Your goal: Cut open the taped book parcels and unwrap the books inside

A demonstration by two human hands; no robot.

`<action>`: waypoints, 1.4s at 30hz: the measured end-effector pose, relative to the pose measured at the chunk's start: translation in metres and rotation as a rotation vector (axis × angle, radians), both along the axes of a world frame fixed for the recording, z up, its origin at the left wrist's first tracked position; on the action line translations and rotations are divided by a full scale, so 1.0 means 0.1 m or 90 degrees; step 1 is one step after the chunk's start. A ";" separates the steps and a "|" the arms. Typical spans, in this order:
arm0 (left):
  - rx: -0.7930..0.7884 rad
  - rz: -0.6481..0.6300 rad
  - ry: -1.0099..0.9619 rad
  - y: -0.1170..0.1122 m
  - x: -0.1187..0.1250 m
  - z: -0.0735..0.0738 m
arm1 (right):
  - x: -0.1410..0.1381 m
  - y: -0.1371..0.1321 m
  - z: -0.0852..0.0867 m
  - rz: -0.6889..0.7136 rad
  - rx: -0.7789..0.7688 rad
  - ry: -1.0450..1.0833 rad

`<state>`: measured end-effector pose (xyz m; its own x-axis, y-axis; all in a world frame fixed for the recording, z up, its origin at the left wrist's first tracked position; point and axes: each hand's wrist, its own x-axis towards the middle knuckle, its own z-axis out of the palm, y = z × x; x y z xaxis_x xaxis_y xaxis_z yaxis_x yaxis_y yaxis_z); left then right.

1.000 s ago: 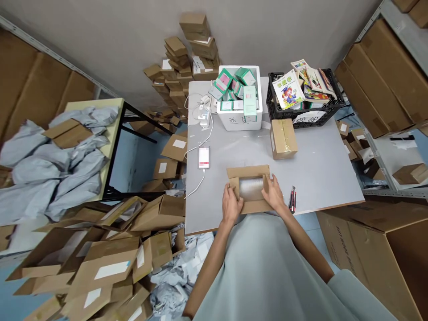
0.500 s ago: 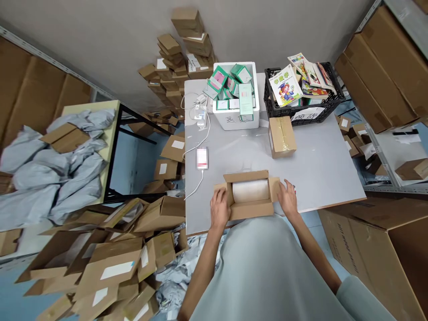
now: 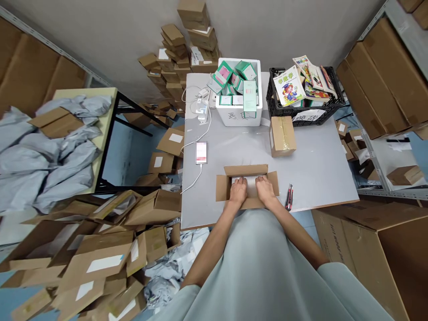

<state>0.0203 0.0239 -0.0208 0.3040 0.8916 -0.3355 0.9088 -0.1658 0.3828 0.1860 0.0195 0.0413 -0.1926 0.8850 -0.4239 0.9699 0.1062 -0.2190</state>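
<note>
An open cardboard box [image 3: 222, 188] sits at the front edge of the table, its flaps folded outward. Inside lies a white wrapped bundle [image 3: 251, 182], partly covered by my hands. My left hand [image 3: 238, 191] reaches in over the near wall, its fingers curled on the bundle's left part. On the right part, my right hand [image 3: 265, 189] has its fingers bent round the bundle in the same way. The fingertips are partly hidden inside the box. To the right of the box, a red and black utility knife [image 3: 289, 198] lies on the tabletop.
The grey table [image 3: 321, 169] also bears a taped carton [image 3: 282, 136], a white foam bin [image 3: 238, 119] of green boxes, a black crate [image 3: 309, 117] of books and a phone [image 3: 201, 152] on a cable. Opened cartons [image 3: 107, 249] pile up at left; a large carton [image 3: 354, 245] stands at right.
Both hands have moved from the box's side flaps inward onto the white bundle. The utility knife, out of sight before, now shows where my right hand was.
</note>
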 end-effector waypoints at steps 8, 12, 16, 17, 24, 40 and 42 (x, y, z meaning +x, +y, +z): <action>-0.039 0.005 0.063 -0.04 0.09 -0.06 | -0.12 0.09 -0.24 -0.001 -0.032 -0.067; -0.068 0.003 0.100 -0.11 0.11 -0.07 | -0.15 0.03 -0.33 -0.017 -0.038 -0.101; -0.071 -0.003 0.124 -0.14 0.11 -0.08 | -0.16 -0.01 -0.40 -0.027 -0.038 -0.119; -0.071 -0.006 0.128 -0.14 0.11 -0.08 | -0.16 -0.02 -0.42 -0.028 -0.037 -0.122; -0.076 -0.019 0.142 -0.25 0.11 -0.08 | -0.13 -0.17 -0.50 -0.017 -0.037 -0.127; -0.122 -0.027 0.117 -0.38 0.15 0.04 | -0.08 -0.27 -0.50 0.015 -0.041 -0.131; -0.130 -0.031 0.113 -0.38 0.15 0.05 | -0.09 -0.29 -0.50 0.016 -0.035 -0.134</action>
